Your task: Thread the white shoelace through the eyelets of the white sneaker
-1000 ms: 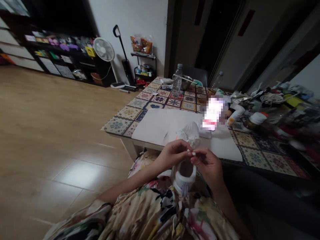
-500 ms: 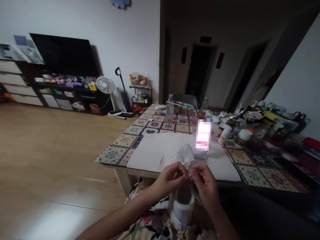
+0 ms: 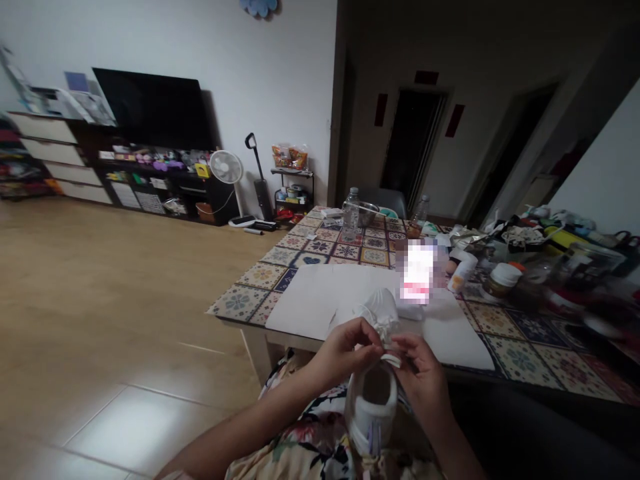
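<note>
A: Fingers (image 3: 407,342): report state.

B: The left hand (image 3: 345,350) and right hand (image 3: 425,377) face each other, thumbs and index fingers bent, tips close together above the shoe (image 3: 360,419). A white strip (image 3: 391,360) shows at the right fingertips. Whether either hand is closed on it cannot be told.

A: Shoe position?

B: Opening upward, heel toward the person and near the flowered clothing (image 3: 310,437); toe toward the white sheet (image 3: 310,300) on the surface (image 3: 250,299).

A: Differences from half a second earlier?

B: Strip: now distinct, just below the fingertips. View: turned slightly left; the surface and lit screen (image 3: 419,272) appear farther right. Shoe: orientation unchanged.
</note>
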{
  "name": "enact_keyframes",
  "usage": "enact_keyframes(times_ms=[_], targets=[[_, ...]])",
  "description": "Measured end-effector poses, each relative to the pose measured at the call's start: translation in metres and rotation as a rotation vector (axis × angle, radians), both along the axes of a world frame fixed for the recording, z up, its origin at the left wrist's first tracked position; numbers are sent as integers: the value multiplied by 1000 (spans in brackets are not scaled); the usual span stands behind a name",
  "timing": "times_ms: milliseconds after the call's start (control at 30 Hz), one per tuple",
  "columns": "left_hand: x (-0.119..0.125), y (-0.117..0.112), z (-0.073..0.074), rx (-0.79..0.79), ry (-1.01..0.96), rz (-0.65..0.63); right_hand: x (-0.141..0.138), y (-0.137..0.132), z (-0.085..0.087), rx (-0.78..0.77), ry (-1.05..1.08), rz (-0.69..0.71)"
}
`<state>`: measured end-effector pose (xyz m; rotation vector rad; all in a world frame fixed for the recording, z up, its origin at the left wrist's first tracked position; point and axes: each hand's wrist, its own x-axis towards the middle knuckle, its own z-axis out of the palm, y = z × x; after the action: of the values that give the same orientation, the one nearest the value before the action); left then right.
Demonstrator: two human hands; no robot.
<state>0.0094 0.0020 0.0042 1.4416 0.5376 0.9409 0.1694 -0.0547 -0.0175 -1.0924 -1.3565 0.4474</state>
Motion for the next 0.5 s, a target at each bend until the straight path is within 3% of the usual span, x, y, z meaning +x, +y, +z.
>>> enact_keyframes(times_ms=[133, 300, 500], targets=[[-3, -4, 1, 124, 56, 60, -1, -2, 0, -10, -14, 18], [-9, -11, 2, 232, 91, 36, 0, -3, 0, -84, 104, 46], [-21, -4, -1, 390, 92, -106, -1, 0, 2, -198, 352, 166]])
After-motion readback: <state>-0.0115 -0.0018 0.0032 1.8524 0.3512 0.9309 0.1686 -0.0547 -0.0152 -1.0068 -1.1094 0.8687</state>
